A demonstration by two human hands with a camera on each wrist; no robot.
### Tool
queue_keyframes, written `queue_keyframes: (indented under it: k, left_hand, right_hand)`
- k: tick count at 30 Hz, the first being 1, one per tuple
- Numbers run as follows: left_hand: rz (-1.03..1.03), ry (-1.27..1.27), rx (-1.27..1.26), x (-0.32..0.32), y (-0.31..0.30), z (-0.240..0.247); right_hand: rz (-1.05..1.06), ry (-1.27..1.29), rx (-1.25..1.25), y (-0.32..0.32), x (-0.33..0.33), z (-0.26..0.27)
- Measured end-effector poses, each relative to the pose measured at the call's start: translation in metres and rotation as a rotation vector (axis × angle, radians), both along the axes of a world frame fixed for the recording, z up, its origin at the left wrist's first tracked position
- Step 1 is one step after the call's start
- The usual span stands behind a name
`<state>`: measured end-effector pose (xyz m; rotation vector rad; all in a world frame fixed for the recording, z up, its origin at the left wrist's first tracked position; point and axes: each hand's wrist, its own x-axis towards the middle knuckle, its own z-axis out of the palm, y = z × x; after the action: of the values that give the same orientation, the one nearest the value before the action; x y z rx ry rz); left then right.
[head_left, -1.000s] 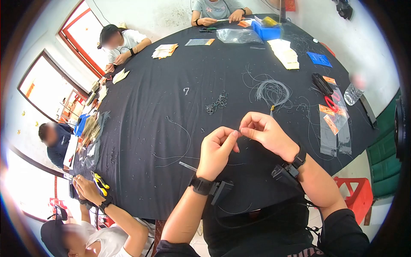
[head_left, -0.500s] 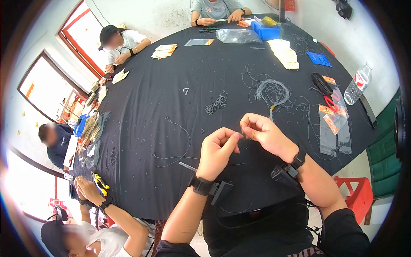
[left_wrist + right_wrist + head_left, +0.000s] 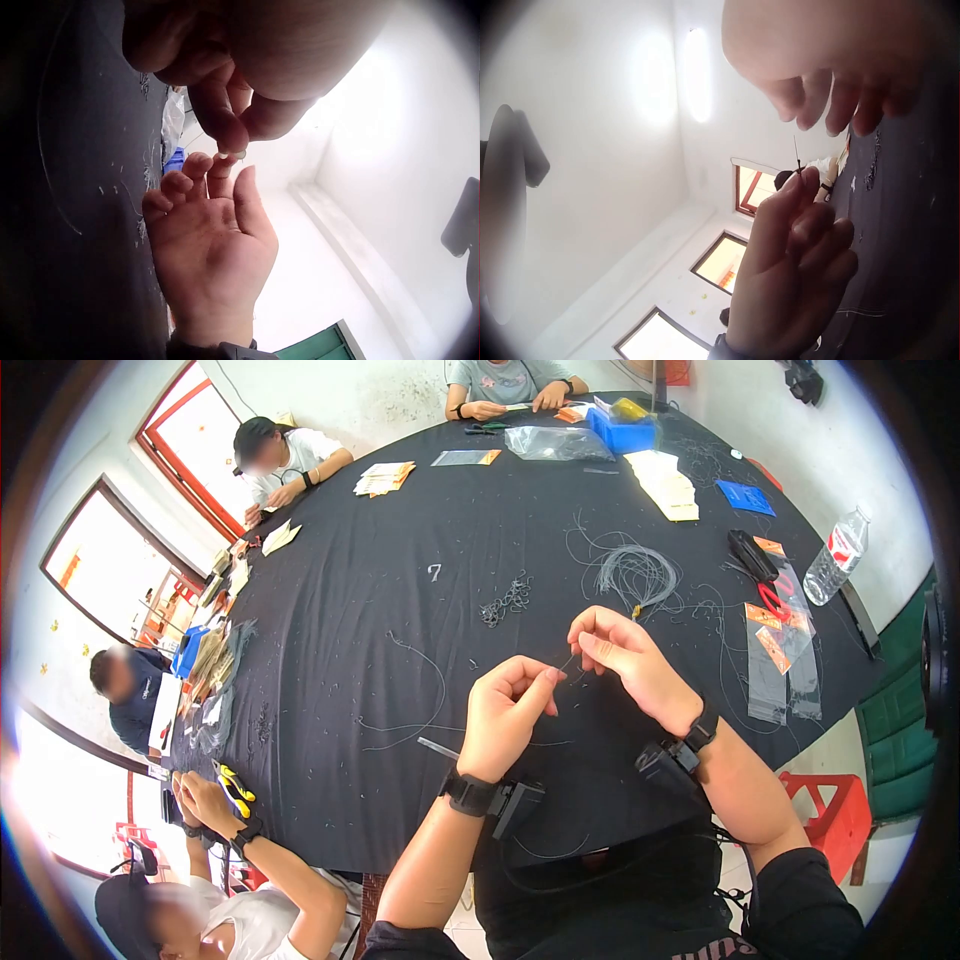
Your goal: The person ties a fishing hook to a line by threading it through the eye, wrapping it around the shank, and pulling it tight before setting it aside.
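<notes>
Thumb and forefinger of my left hand (image 3: 503,712) pinch a small dark hook-like piece (image 3: 799,164) with a short thin line standing up from it. Most of the piece is hidden by those fingertips. My right hand (image 3: 628,658) is just to the right, its thumb and forefinger spread apart near the line's end. In the left wrist view the right palm (image 3: 217,247) faces the camera, fingers loosely bent with nothing gripped. Beyond the hands lie a heap of small dark hooks (image 3: 506,600) and a coiled bundle of thin line (image 3: 640,578).
A loose strand of line (image 3: 440,690) curves left of my left hand. To the right are clear packets (image 3: 768,680), red-handled scissors (image 3: 772,603), a black pouch (image 3: 752,556) and a water bottle (image 3: 837,557). Other people sit around the black-covered table (image 3: 340,630).
My right hand has drawn away from the left fingertips, up and to the right, and its fingers have spread. The left hand has stayed nearly still.
</notes>
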<state>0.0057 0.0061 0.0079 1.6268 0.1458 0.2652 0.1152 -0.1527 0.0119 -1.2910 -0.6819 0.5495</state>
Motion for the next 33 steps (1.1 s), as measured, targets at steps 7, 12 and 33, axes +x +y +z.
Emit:
queue_keyframes:
  k: [7, 12, 33]
  left_hand:
    - [0.003, 0.001, -0.011, 0.0, 0.0, 0.0]
    - [-0.001, -0.011, -0.015, 0.0, 0.0, 0.001]
    - [0.055, 0.035, 0.021, -0.001, -0.002, 0.005]
  right_hand:
    - [-0.009, -0.336, -0.173, -0.002, -0.003, 0.006]
    - [-0.027, -0.337, -0.148, 0.0, -0.003, 0.001]
    - [-0.158, -0.452, -0.12, 0.004, -0.013, 0.001]
